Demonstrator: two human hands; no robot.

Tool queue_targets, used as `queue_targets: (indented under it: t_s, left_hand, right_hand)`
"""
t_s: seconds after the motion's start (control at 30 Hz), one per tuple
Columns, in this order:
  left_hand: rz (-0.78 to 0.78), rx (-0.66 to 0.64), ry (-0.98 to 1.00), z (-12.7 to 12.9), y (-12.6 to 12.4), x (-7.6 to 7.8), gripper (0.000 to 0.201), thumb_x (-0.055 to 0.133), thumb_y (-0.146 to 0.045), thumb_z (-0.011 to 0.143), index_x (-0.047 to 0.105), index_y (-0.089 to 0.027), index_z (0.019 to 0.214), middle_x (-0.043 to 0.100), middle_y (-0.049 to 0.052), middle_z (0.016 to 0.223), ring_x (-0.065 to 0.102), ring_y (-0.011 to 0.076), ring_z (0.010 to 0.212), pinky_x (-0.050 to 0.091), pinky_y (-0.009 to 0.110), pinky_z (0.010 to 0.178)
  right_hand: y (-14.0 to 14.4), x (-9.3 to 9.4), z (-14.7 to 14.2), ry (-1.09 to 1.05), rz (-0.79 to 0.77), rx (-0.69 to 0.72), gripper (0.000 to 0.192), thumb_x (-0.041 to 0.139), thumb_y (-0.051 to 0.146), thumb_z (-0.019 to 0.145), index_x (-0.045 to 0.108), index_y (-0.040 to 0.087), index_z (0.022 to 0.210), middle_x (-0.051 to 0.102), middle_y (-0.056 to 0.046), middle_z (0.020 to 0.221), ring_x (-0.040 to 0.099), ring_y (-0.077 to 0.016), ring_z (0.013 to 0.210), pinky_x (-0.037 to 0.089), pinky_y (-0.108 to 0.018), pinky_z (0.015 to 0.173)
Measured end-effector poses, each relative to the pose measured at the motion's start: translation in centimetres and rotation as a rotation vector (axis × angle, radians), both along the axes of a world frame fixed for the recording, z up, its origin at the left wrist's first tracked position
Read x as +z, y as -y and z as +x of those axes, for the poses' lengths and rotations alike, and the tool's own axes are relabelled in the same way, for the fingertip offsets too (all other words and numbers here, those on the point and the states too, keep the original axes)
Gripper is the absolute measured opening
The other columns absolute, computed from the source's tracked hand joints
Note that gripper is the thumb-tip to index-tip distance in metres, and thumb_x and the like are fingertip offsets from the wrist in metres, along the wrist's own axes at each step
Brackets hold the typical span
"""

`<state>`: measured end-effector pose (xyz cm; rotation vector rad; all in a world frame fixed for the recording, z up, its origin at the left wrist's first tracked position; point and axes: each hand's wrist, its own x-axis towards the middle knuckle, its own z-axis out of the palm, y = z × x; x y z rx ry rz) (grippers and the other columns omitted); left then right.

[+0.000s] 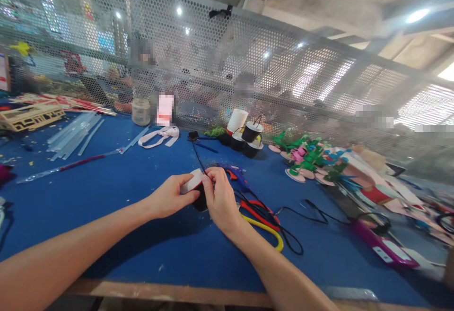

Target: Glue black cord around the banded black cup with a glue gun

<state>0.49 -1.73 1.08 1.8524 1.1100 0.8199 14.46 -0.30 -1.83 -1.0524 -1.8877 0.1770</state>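
My left hand (170, 196) is closed around the side of a small cup (201, 201) with a black body and a white top, tilted above the table. Thumb and fingers of my right hand (222, 200) pinch together at the cup's rim on a thin black cord (199, 157) that sticks up and away from it. Where the cord meets the cup is hidden by my fingers. Just beyond my right hand lies a blue glue gun (241, 178). Similar black-and-white cups with cord handles (251, 132) stand farther back, beside a stack of white cups (237, 121).
Right of my hands lie a yellow loop (275, 237), red loops and black cable. A purple power strip (385, 245) and green-and-pink craft flowers (301, 159) are farther right. Translucent sticks (74, 133), a jar (141, 112) and white ribbon (159, 137) lie left, before a perforated screen (198, 56).
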Motion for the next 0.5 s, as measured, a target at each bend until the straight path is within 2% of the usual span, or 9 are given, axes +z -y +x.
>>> queue_targets:
  t_s: [0.3,0.5]
  left_hand:
    - [0.074,-0.014,-0.092,-0.23,-0.12,-0.25,0.015,0.045,-0.025,0.071,0.051,-0.012,0.075,0.044,-0.004,0.062,0.039,0.0096,0.058,0.035,0.02,0.056]
    - [0.067,-0.013,-0.043,-0.08,0.05,-0.52,0.012,0.046,-0.023,0.07,0.049,-0.012,0.073,0.042,-0.004,0.062,0.039,0.0092,0.059,0.035,0.02,0.056]
  right_hand:
    - [-0.07,0.07,0.08,-0.047,-0.04,0.035,0.01,0.034,0.024,0.084,0.039,0.021,0.076,0.048,-0.005,0.079,0.049,-0.0153,0.073,0.042,-0.03,0.067]
    - [0.01,-0.15,-0.01,-0.043,-0.05,0.028,0.01,0.033,0.024,0.084,0.04,0.02,0.078,0.047,-0.005,0.076,0.048,-0.0155,0.071,0.042,-0.03,0.065]
